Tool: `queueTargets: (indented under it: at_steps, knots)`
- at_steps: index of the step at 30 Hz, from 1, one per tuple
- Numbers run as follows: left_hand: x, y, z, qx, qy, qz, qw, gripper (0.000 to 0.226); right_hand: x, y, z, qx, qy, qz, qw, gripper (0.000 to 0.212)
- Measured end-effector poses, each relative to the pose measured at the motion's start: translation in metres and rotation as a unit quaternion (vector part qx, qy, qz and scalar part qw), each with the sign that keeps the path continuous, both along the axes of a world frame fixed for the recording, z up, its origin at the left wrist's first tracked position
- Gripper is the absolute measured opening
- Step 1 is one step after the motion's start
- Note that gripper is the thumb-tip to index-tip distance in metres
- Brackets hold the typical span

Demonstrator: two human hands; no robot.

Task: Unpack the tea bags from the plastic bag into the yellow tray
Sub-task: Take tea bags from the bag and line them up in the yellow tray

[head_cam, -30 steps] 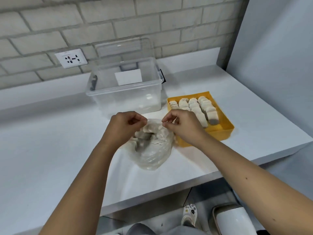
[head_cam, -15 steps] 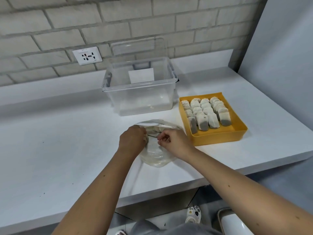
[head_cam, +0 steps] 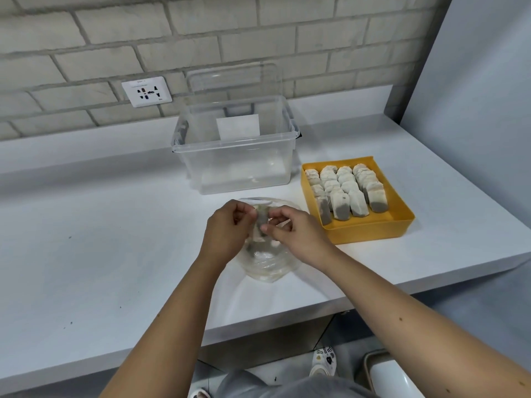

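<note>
Left hand (head_cam: 227, 229) and right hand (head_cam: 300, 235) are pinching a tea bag (head_cam: 261, 224) above the bag (head_cam: 267, 264); keep it upright for tray (head_cam: 370, 235).

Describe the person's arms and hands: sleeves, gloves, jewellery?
No sleeve shows on the left forearm or the right forearm; both are bare. No gloves, rings, watch or bands show on the left hand or the right hand.

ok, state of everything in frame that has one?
plastic bag: mouth open, more tea bags inside
tea bag: at the bag's mouth, pinched by both hands
left hand: pinches the tea bag
right hand: pinches the tea bag
yellow tray: partly filled, rows upright, near end bare
clear bin: lid off
lid: upright behind the bin
socket: nothing plugged in
</note>
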State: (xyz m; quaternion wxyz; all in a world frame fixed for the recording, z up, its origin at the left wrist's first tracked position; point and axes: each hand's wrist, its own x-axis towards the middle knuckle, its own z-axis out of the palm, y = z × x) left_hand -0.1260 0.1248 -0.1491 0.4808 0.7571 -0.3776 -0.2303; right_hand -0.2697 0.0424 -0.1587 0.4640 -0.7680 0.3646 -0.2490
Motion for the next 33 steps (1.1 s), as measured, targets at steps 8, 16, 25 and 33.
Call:
queueTargets:
  at_steps: [8, 16, 25, 33]
  knots:
    - [-0.008, 0.015, 0.008, -0.027, 0.263, -0.017, 0.964, 0.021, 0.001, -0.002, 0.001, -0.036, 0.037, 0.026, 0.998, 0.010]
    - [0.022, 0.021, 0.006, 0.068, 0.012, -0.100, 0.993, 0.010, 0.017, -0.010, 0.018, -0.137, 0.119, 0.100, 0.978, 0.010]
    - [0.029, 0.023, -0.004, 0.026, 0.064, 0.056, 0.996, 0.015, 0.047, 0.004, -0.028, -0.066, 0.204, 0.053, 0.975, 0.024]
    - [0.027, 0.023, 0.013, -0.019, 0.274, 0.092, 0.957, 0.019, 0.034, 0.003, -0.013, -0.081, 0.184, 0.025, 0.979, 0.008]
